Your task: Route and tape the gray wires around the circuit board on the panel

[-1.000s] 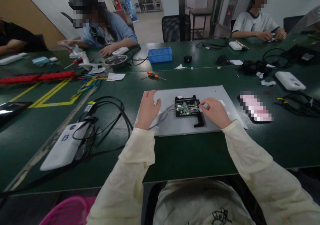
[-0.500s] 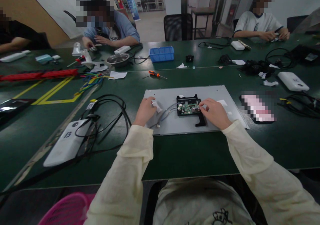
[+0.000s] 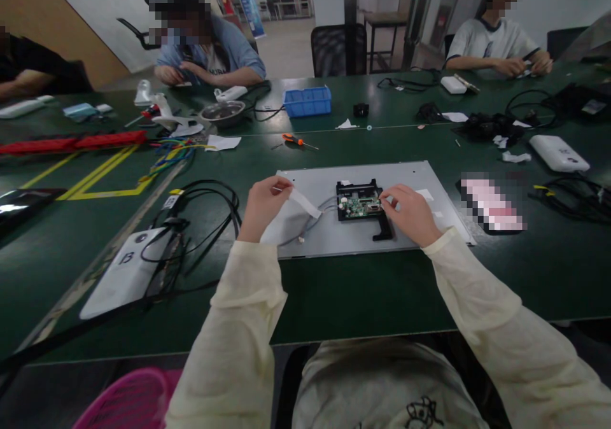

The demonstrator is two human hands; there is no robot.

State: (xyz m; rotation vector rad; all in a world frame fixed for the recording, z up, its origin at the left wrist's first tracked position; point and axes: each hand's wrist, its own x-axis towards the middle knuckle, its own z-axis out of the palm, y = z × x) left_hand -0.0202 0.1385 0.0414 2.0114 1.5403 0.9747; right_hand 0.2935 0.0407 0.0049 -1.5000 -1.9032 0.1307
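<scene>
A grey metal panel [image 3: 315, 243] lies flat before me. On it sits a black bracket [image 3: 383, 230] framing a green circuit board [image 3: 356, 207]. Thin grey wires [image 3: 312, 218] run leftward from the board. Over the panel's left edge, my left hand [image 3: 265, 205] is closed, pinching one end of a flat white strip [image 3: 306, 203]; the strip slants down to the right, towards the wires. My right hand [image 3: 407, 211] has thumb and forefinger pinched at the board's right edge. What lies between those fingertips is too small to make out.
Left of the panel are a white power bank [image 3: 123, 273] and coiled black cables [image 3: 210, 190]. A phone [image 3: 494, 206] lies to the right. Beyond the panel are an orange screwdriver [image 3: 299, 140], a blue basket [image 3: 307, 102] and a metal bowl [image 3: 223, 113]. Other people sit across the table.
My left hand has moved left and slightly up, and more of the white strip shows stretched out from its fingers. My right hand stays at the board's edge.
</scene>
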